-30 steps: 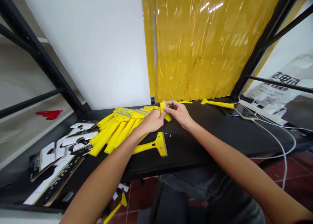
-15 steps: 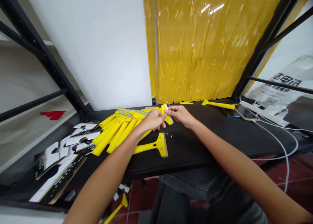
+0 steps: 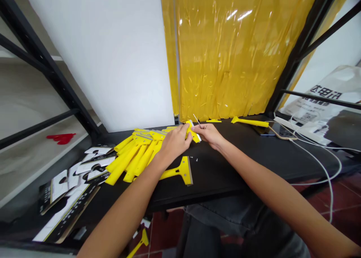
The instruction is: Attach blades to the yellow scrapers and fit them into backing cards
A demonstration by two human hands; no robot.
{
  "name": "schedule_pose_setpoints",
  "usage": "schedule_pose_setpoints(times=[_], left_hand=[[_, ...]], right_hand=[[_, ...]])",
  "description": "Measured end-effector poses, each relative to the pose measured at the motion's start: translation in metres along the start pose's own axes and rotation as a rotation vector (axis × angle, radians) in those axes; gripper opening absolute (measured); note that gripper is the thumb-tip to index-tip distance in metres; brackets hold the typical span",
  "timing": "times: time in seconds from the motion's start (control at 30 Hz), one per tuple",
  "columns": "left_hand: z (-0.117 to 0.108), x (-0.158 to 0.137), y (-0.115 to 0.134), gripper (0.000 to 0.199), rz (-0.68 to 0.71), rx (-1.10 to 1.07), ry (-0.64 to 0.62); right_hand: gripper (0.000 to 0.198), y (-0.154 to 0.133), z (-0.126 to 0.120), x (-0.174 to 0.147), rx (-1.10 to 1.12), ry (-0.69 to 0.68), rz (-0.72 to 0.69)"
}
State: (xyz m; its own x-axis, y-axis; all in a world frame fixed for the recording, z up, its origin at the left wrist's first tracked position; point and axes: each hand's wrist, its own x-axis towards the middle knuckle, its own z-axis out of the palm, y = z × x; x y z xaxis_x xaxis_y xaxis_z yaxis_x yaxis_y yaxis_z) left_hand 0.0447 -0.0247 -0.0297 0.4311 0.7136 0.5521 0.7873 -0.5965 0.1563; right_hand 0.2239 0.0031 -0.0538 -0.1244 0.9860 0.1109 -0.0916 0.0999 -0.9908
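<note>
My left hand point(image 3: 175, 142) is closed round a yellow scraper point(image 3: 195, 136), whose head with its metal strip sticks out past the fingers. Pinched in my right hand point(image 3: 211, 135) is a thin metal rod point(image 3: 196, 119), pointing up and to the left beside that scraper head; its lower end is hidden by the fingers. A pile of yellow scrapers point(image 3: 135, 156) lies under and left of my left wrist. Nearer me, another scraper point(image 3: 184, 170) rests flat with its blade to the right. Two tiny screws point(image 3: 196, 160) lie behind it on the black table point(image 3: 225, 167).
Black-and-white cardboard packages point(image 3: 67, 205) cover the table's left end. Toward the back right are a yellow handle point(image 3: 251, 122), a phone point(image 3: 278, 129), white cables point(image 3: 318, 167) and a power strip point(image 3: 301, 131). One scraper point(image 3: 139, 245) is down by the floor.
My left hand has shifted its fingers on the scraper, its back turned more upward. The rod stays in my right hand by the scraper head. The view has moved slightly.
</note>
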Motion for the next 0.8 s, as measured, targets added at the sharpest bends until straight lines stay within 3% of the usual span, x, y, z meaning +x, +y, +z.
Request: schedule_pose_setpoints(times=[0.27,0.37,0.47,0.53,0.67,0.8], left_hand=[[0.002,0.0,-0.001,0.047,0.138,0.277,-0.11],[-0.002,0.002,-0.003,0.041,0.088,0.28,-0.116],[-0.008,0.006,-0.01,0.037,0.032,0.166,-0.026],[-0.014,0.01,-0.017,0.032,-0.001,0.052,0.076],[-0.025,0.016,-0.03,0.019,-0.115,-0.116,0.262],[-0.032,0.017,-0.03,0.016,-0.152,-0.165,0.33]], right_hand=[[0.037,-0.002,-0.003,-0.001,0.092,-0.051,0.051],[0.04,-0.007,-0.001,-0.003,0.126,-0.127,0.04],[0.043,-0.014,-0.005,-0.006,0.134,-0.141,-0.042],[0.041,-0.017,-0.013,-0.007,-0.02,-0.241,-0.108],[0.03,-0.014,-0.028,-0.008,-0.53,-0.658,-0.172],[0.022,-0.002,-0.025,-0.005,-0.74,-0.707,-0.239]])
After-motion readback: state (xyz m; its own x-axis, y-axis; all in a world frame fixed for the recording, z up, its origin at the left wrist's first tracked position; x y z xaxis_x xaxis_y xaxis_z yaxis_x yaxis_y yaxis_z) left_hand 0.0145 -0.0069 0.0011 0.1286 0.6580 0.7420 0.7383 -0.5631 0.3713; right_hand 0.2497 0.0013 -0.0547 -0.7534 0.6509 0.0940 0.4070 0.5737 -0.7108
